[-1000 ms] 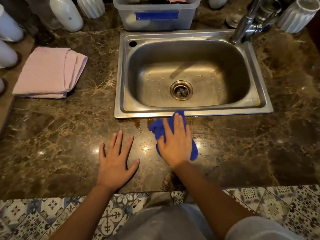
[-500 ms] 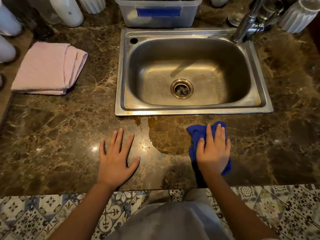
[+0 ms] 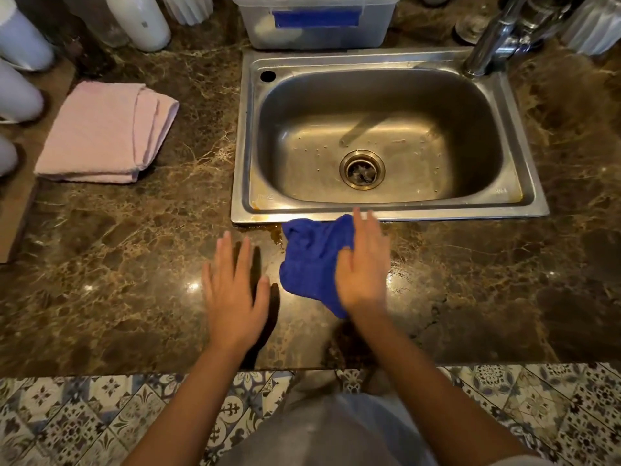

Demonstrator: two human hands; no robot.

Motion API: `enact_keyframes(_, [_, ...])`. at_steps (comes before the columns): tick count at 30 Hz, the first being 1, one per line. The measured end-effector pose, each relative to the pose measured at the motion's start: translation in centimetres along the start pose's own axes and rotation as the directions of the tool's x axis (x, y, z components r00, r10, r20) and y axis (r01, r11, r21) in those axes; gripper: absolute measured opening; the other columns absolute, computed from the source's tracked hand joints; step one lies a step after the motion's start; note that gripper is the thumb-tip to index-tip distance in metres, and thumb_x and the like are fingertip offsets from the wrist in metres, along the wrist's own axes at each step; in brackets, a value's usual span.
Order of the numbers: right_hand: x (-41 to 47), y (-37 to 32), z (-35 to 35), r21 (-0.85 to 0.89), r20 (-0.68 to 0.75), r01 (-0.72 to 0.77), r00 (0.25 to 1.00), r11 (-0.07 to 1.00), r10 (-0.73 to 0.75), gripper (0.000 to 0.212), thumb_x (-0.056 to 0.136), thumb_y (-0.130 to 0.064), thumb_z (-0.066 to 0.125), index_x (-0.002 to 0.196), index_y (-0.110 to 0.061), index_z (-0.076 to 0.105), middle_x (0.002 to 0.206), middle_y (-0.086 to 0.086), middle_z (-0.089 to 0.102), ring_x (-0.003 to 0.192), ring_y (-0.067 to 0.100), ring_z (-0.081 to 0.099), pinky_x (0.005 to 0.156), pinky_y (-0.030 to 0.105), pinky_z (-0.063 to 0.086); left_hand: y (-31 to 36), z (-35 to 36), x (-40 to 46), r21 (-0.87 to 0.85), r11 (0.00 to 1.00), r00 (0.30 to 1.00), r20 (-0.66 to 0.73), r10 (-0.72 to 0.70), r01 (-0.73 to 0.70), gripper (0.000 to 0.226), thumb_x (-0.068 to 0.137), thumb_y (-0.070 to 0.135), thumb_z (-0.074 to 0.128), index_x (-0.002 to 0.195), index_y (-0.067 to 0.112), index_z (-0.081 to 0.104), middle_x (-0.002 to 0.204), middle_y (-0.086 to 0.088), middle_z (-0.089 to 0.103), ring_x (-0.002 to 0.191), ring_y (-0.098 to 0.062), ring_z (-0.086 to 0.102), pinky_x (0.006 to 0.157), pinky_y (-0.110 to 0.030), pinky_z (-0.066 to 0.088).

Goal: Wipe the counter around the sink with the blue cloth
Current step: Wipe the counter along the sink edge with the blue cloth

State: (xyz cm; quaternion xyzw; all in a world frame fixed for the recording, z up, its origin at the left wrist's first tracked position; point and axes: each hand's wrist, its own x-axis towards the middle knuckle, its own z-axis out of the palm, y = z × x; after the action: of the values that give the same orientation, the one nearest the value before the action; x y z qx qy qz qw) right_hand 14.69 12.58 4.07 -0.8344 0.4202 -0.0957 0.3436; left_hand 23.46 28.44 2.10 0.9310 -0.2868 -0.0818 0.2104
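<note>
Nearest, the left hand (image 3: 232, 290) lies flat on the counter (image 3: 100, 280), fingers spread and holding nothing; I judge it is there to steady the body. Just to its right, the right hand (image 3: 363, 264) presses flat on the blue cloth (image 3: 311, 260), fingers straight and close together, not curled around it, probably so the cloth spreads under the palm. The cloth sits on the counter and its far edge touches the near rim of the sink (image 3: 437, 213). A brownish wet stain (image 3: 277, 235) shows at the cloth's far left corner. Farther left, a folded pink towel (image 3: 104, 132) rests apart, unused.
</note>
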Motion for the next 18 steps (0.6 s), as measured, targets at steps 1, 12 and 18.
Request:
enact_keyframes(1, [0.6, 1.5, -1.4, -0.092, -0.072, 0.047, 0.996, 0.995, -0.053, 0.059, 0.089, -0.011, 0.038, 0.146, -0.017, 0.022, 0.156, 0.009, 0.018, 0.145, 0.021, 0.011, 0.118, 0.039, 0.003, 1.4, 0.0, 0.5, 0.017, 0.999, 0.998, -0.023, 0.051, -0.051, 0.063, 0.088, 0.043, 0.028, 0.147, 0.022, 0.021, 0.158, -0.007, 0.010, 0.146, -0.020, 0.003, 0.117, -0.049, 0.005])
enact_keyframes(12, [3.9, 11.3, -4.6, -0.535, -0.093, -0.069, 0.995, 0.842, 0.023, 0.058, 0.095, -0.036, 0.027, 0.147, -0.015, 0.014, 0.157, 0.013, 0.013, 0.145, 0.027, 0.008, 0.116, 0.047, 0.013, 7.1, 5.9, 2.8, 0.278, 0.896, 0.936, 0.169, 0.309, -0.346, 0.064, 0.083, 0.055, 0.041, 0.140, 0.026, 0.041, 0.149, -0.007, 0.037, 0.140, -0.026, 0.030, 0.111, -0.048, 0.010])
enact_keyframes(18, [3.8, 11.1, -4.7, -0.529, -0.093, -0.070, 0.995, 0.845, 0.024, 0.058, 0.094, -0.026, 0.032, 0.148, -0.015, 0.013, 0.157, 0.012, 0.011, 0.146, 0.026, 0.007, 0.116, 0.045, 0.011, 12.2, 7.9, 3.1, 0.249, 0.828, 0.860, 0.246, 0.447, -0.502, 0.059, 0.084, 0.051, 0.037, 0.138, 0.027, 0.043, 0.151, -0.005, 0.035, 0.140, -0.023, 0.030, 0.109, -0.059, 0.023])
